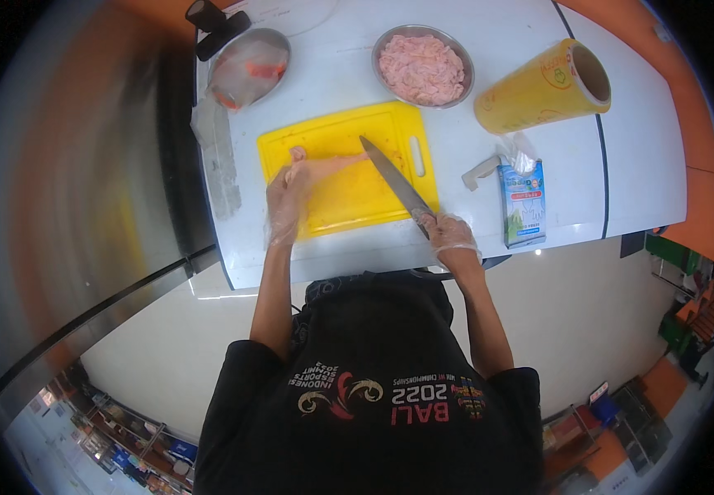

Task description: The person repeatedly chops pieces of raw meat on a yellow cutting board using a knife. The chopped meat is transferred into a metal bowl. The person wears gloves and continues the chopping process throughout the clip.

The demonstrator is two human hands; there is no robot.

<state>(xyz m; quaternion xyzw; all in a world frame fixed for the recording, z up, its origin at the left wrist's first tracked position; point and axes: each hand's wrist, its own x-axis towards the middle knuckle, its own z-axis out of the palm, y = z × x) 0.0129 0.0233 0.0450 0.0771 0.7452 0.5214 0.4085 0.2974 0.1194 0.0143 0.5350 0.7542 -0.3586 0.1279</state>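
A yellow plastic cutting board (357, 198) lies at a slight tilt on the white tabletop. My left hand (286, 201), in a clear disposable glove, grips one end of a pale pink strip of raw meat or skin (329, 168), stretched across the board. In my right hand (450, 234), also gloved, is the handle of a long kitchen knife (397, 182). Its blade slants up and left over the board, the tip near the strip's right end. Whether the blade touches the strip is hard to tell.
Behind the board stands a metal bowl (423, 68) of pale pink raw pieces. Another metal bowl (252, 68), with a plastic bag and something orange-red, is at the far left. A large yellow film roll (542, 86) and a glove box (523, 204) lie right. A metallic surface (116, 247) borders the left.
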